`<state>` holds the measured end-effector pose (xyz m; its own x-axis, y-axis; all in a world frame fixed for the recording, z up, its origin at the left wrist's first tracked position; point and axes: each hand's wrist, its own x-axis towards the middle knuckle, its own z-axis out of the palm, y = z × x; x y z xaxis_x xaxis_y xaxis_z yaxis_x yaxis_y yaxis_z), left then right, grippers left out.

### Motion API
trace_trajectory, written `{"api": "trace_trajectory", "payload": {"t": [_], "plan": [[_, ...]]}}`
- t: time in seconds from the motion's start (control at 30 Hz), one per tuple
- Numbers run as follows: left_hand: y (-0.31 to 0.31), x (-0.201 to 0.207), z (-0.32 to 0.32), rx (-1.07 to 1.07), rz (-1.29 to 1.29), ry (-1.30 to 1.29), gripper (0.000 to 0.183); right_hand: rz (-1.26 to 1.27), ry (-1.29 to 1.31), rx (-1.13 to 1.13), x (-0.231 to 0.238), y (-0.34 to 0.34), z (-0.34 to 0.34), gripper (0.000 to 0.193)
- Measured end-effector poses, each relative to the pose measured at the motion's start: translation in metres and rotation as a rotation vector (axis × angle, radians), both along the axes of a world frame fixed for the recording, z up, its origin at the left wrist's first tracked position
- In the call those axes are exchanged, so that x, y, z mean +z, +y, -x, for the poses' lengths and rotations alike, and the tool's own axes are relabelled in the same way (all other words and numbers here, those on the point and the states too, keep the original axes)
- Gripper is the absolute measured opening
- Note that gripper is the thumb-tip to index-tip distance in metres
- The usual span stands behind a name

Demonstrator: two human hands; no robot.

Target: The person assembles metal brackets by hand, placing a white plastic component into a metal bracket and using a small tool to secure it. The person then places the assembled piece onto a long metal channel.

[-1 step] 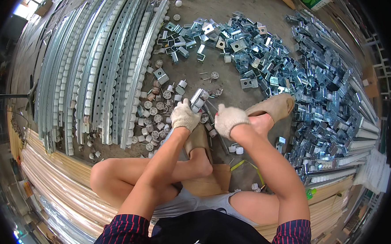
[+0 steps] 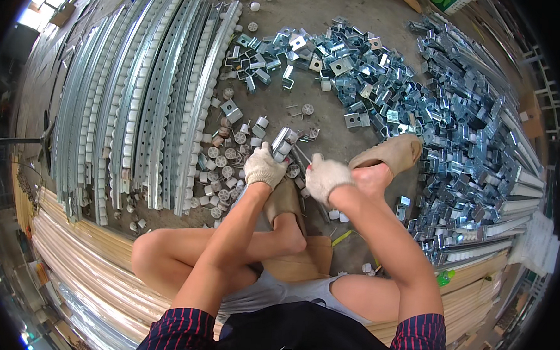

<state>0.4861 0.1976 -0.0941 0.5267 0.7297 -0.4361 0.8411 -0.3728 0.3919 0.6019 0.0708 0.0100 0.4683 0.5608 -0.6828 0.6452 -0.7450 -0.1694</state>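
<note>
My left hand (image 2: 264,167), in a cream knit glove, is closed around a short shiny metal rail piece with white rollers (image 2: 283,141), just above my left sandal (image 2: 283,204). To its right, my gloved right hand (image 2: 328,179) is curled into a grip. A thin grey metal rod (image 2: 302,154) runs from its fingers toward the rail piece; its far tip is hard to make out. Loose white spoked wheels (image 2: 227,171) lie scattered to the left of my left hand. A flat bracket with a hole (image 2: 231,111) rests beyond them.
Long metal rails (image 2: 160,99), several fitted with white rollers, lie side by side at left. A large heap of bent metal brackets (image 2: 385,95) spreads from far middle to right. My right sandal (image 2: 392,152) borders it. Cardboard (image 2: 314,253) and a yellow strap (image 2: 341,238) lie below my hands.
My right hand has shifted very slightly left and nearer to me. My left hand keeps its hold on the rail piece.
</note>
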Motion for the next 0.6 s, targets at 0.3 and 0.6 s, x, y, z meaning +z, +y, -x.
{"api": "trace_trajectory", "payload": {"t": [0.3,0.6], "plan": [[0.006,0.003,0.0,-0.06,0.091,-0.083,0.059,-0.923,0.06,-0.693,-0.149,-0.041,0.093,0.037],[0.006,-0.002,0.006,-0.056,0.093,-0.061,0.065,-0.645,0.026,-0.491,-0.067,-0.078,0.061,0.033]]}}
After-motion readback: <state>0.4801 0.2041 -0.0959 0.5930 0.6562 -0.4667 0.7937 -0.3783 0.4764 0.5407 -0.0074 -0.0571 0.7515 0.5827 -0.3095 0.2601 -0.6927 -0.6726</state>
